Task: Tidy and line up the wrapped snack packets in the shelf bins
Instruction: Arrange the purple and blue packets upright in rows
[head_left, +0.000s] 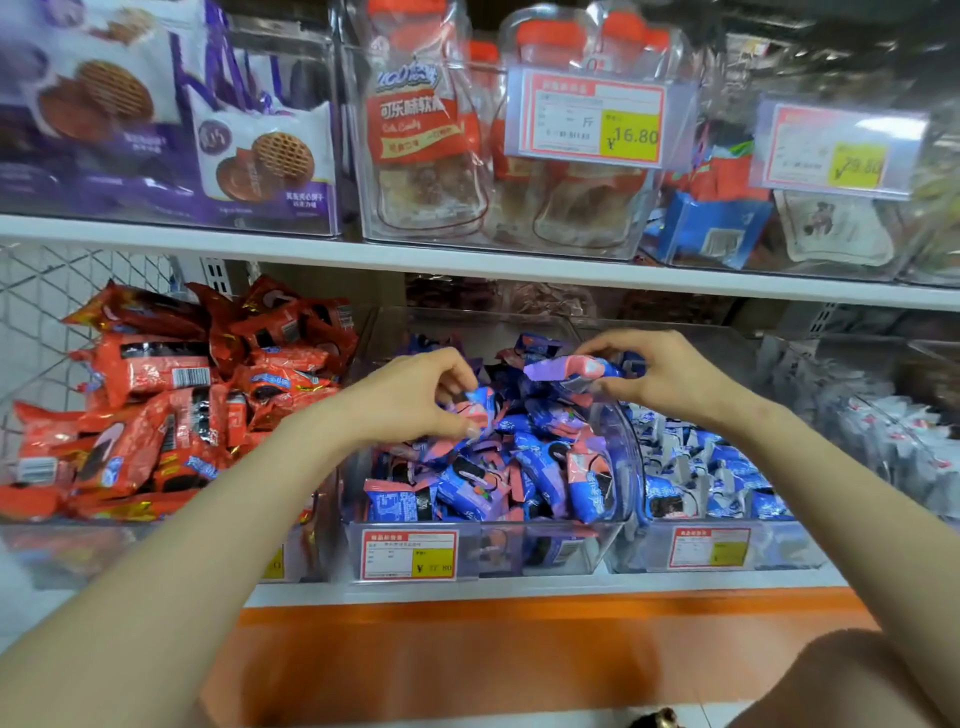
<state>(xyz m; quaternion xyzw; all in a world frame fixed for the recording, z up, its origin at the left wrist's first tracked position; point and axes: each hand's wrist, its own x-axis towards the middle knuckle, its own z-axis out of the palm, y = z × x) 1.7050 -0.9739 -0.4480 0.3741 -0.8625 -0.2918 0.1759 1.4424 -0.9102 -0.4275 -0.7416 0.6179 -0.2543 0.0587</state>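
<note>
Two hands are engaged, each closed on one wrapper. Fingers (453, 366) of the left hand (410, 400) curl down and pinch a pink-and-blue packet (479, 408) lying on top of the heap. Fingers (610, 344) of the right hand (670, 374) pinch the end of a purple-and-blue packet (569, 370), held roughly level and clear above the heap. Judged purpose: a grip at the wrapper end leaves the face free, so each packet can be turned to one heading and laid in a row.

Both packets belong to the middle bin (483, 553), a clear container on the lower shelf (519, 590). Its loose packets (498, 478) lie jumbled at mixed angles. No row is formed yet, so the task is judged to be at an early stage in this bin.

Surroundings: red packets (171, 410) are heaped in the bin to the left, and blue-and-white packets (717, 475) fill the bin to the right. A price label (410, 555) is fixed to the middle bin's front wall. The upper shelf (311, 244) runs above the hands and limits lift height. The curved clear divider wall (631, 441) between the middle and right bins stands below the right hand; packets could slide over it into the wrong bin.
</note>
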